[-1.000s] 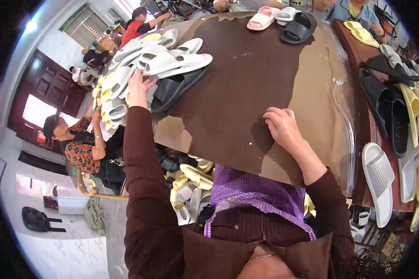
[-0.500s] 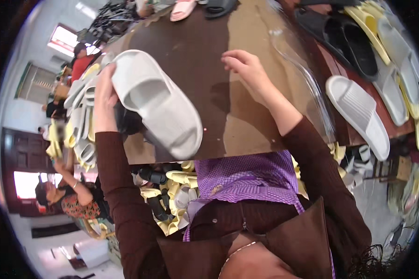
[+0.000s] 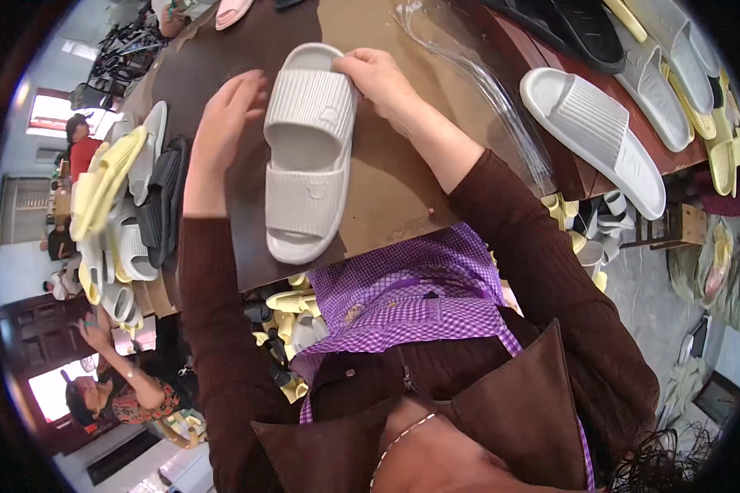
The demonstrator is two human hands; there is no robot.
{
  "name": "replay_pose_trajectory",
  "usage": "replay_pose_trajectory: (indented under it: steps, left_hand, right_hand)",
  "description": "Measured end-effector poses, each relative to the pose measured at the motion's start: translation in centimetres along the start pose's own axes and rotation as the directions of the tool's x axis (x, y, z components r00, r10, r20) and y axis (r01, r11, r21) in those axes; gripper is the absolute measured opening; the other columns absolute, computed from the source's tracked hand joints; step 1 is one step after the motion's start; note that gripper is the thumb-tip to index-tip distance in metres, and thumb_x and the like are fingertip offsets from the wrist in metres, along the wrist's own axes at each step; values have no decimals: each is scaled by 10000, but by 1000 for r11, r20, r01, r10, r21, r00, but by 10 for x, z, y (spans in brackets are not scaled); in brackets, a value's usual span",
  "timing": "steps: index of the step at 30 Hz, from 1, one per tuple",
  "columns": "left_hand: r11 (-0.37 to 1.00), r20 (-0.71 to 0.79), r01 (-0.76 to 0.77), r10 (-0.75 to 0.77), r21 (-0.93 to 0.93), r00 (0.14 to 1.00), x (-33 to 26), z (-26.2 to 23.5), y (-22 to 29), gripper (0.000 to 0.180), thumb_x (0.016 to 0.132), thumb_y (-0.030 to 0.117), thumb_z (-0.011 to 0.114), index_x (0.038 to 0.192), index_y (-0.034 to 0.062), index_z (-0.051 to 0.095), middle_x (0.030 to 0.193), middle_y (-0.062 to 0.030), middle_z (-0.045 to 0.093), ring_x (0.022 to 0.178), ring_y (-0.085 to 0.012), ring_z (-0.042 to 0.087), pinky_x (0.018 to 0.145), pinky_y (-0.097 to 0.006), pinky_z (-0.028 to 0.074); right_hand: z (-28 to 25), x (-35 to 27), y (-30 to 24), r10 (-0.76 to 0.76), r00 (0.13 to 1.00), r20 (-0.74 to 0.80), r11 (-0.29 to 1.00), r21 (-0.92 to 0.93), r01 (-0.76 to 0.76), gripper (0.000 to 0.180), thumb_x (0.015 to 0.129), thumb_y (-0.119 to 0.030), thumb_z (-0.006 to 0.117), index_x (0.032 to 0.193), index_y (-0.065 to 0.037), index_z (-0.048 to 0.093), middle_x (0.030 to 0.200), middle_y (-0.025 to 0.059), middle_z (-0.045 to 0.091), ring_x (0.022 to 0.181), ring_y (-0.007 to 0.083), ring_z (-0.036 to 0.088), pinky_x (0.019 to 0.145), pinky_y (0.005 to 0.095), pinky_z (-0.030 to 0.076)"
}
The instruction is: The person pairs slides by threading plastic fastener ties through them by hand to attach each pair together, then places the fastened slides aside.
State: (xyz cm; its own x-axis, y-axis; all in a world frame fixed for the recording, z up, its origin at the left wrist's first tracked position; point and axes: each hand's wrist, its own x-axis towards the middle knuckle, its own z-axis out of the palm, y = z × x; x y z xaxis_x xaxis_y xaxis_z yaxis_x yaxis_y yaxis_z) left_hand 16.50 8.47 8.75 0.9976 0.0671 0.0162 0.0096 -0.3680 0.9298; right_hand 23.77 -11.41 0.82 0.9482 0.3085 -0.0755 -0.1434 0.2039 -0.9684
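A pair of light grey slide slippers stands out over the brown table, apparently nested heel to toe, with two ribbed straps facing up. Each strap carries a small raised shape. At the pair's far right edge, my right hand grips the rim, thumb and fingers closed on it. Just left of the slippers, my left hand is apart from them, its fingers stretched out and holding nothing.
A brown table lies beneath, with clear plastic strips on it. One grey slipper rests at its right, near black slippers. Piled yellow slippers and a black slipper stand left. A co-worker is at lower left.
The grey slippers have turned more upright, their ribbed straps now facing up. My left hand has let go of them, and my right hand has come over and taken hold of the far edge.
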Motion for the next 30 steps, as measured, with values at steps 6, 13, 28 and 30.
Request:
replay_pose_trajectory:
  steps: [6, 13, 28, 30]
  left_hand:
    - [986, -309, 165, -169, -41, 936, -97, -44, -65, 440, 924, 326, 471, 1203, -14, 470, 1112, -81, 559, 973, -169, 553, 746, -278, 464]
    - [797, -333, 81, -340, -598, 879, -141, -10, -95, 407, 920, 258, 463, 1194, -41, 435, 1056, -144, 559, 868, -244, 582, 671, -362, 504]
    - [940, -728, -67, -212, -334, 652, -140, -49, -72, 224, 869, 137, 469, 1003, -38, 511, 976, -164, 579, 791, -255, 596, 604, -390, 500]
    - [945, -671, 8, -237, -326, 703, -148, -72, -69, 247, 877, 130, 470, 1046, -45, 513, 1005, -153, 581, 827, -232, 599, 661, -360, 506]
  right_hand:
    - [-11, 11, 3, -11, 972, -234, 985, 165, 51, 224, 754, -147, 577, 827, 65, 590, 632, 66, 572, 522, 140, 527, 440, 250, 416]
    - [3, 4, 15, -3, 985, -174, 990, 139, 27, 223, 763, -153, 555, 786, 68, 564, 664, 98, 571, 515, 161, 532, 443, 264, 425]
    - [-41, 36, 7, -79, 897, -435, 912, 332, 242, 202, 801, -155, 550, 848, 41, 564, 755, 108, 581, 589, 188, 559, 496, 303, 451]
    - [-68, 40, -8, -47, 899, -436, 869, 425, 252, 209, 806, -162, 559, 867, 37, 571, 765, 107, 589, 607, 188, 566, 522, 305, 458]
